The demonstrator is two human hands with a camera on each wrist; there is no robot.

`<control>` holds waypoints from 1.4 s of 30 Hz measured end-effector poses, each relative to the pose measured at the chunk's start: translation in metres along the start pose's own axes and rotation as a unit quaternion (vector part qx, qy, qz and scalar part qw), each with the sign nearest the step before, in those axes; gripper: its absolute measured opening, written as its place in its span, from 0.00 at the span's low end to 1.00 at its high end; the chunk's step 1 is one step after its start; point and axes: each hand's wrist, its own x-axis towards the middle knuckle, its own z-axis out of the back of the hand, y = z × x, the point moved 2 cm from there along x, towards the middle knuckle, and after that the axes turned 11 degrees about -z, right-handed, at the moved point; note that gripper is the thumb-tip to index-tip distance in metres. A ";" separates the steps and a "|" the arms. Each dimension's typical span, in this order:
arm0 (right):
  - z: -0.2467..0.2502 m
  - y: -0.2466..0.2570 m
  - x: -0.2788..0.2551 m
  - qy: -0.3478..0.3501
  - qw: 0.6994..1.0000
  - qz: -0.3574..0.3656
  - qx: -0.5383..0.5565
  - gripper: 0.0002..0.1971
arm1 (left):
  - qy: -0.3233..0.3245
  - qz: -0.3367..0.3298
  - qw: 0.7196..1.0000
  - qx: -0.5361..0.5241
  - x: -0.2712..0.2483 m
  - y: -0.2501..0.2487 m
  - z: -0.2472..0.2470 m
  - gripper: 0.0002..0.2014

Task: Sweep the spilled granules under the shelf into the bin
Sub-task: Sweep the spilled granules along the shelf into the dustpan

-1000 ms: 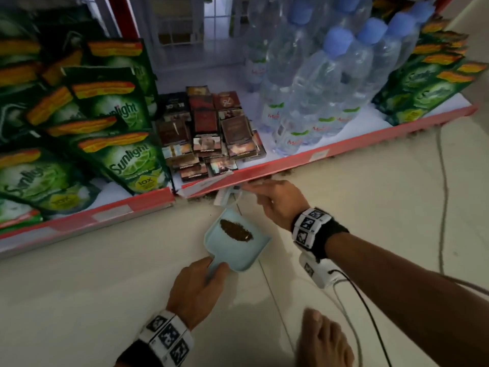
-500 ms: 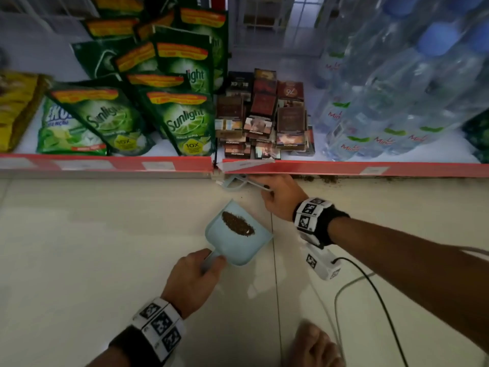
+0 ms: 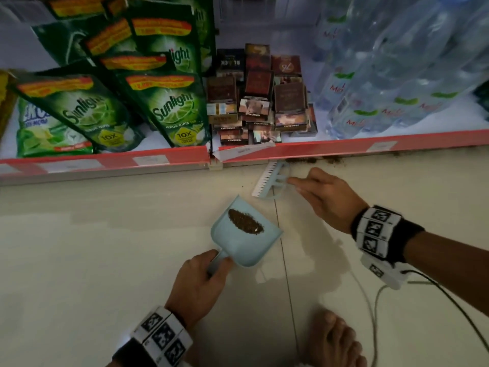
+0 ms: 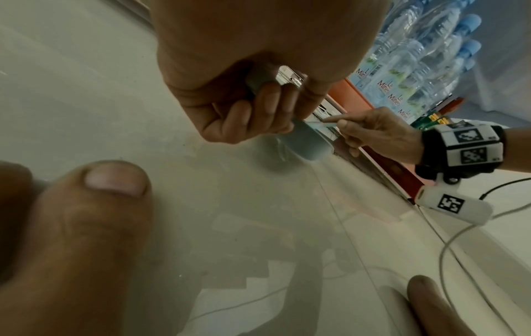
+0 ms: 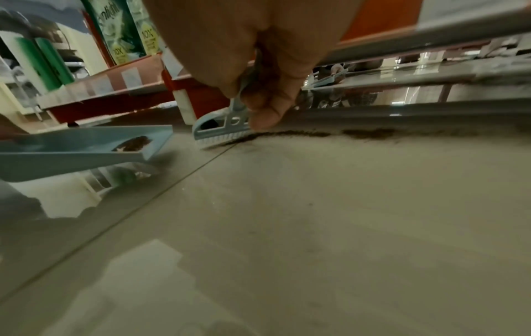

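Observation:
My left hand [image 3: 203,276] grips the handle of a light blue dustpan [image 3: 248,247] on the floor; a dark heap of granules [image 3: 245,225] lies in it. The same hand [image 4: 252,109] is curled round the dustpan [image 4: 307,145] handle in the left wrist view. My right hand [image 3: 325,197] pinches the thin handle of a small blue brush [image 3: 270,181] with white bristles, just beyond the pan's mouth by the shelf edge. The brush [image 5: 221,133] stands at the left end of a line of dark granules [image 5: 365,134] along the shelf's foot, with the dustpan [image 5: 86,145] to its left.
A red-edged bottom shelf [image 3: 344,148] holds green detergent pouches [image 3: 174,109], cigarette packs [image 3: 259,102] and water bottles [image 3: 397,75]. More granules [image 3: 333,160] lie under its edge. My bare foot [image 3: 336,340] and a white cable [image 3: 375,308] are on the tiled floor at the lower right.
The brush has come out from under the shelf edge toward me and now lies in plain view. The dustpan stays in place with its heap. My head has moved closer.

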 end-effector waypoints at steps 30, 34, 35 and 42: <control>-0.009 0.071 0.029 0.075 0.997 -0.007 -0.032 0.15 | -0.004 0.007 1.000 0.005 -0.018 0.007 0.013 0.20; 0.021 0.027 0.004 0.059 0.996 -0.014 -0.070 0.14 | -0.002 0.017 1.000 -0.002 -0.018 0.012 0.010 0.19; 0.029 0.015 -0.002 0.044 0.996 -0.019 -0.071 0.14 | -0.002 0.019 1.000 -0.007 -0.018 0.014 0.009 0.19; 0.028 0.025 0.000 -0.006 1.000 -0.018 -0.010 0.15 | 0.005 0.017 1.000 0.006 -0.022 0.014 0.005 0.20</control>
